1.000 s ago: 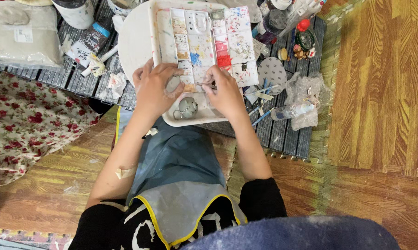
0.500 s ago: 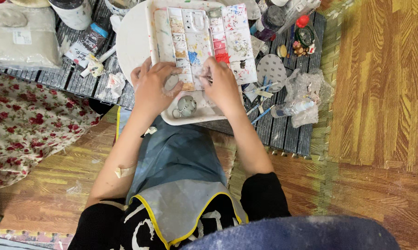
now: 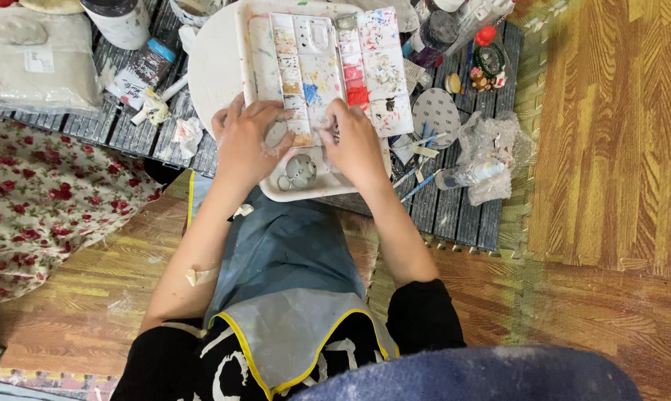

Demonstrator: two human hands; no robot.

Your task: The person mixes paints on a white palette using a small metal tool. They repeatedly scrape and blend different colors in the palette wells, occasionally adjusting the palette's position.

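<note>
Both your left hand (image 3: 248, 145) and right hand (image 3: 356, 145) rest curled on the paint palette (image 3: 328, 82) (near edge), fingertips nearly meeting.

White rectangular plastic paint palette (image 3: 328, 67): wells stained ochre, blue, red, speckled lid. Left of the palette: cream cloth (image 3: 46, 200) with red rose print. Below the palette: grey-blue apron (image 3: 283, 297), yellow-edged. Right of the palette: brown wood-grain floor (image 3: 610, 134).
</note>
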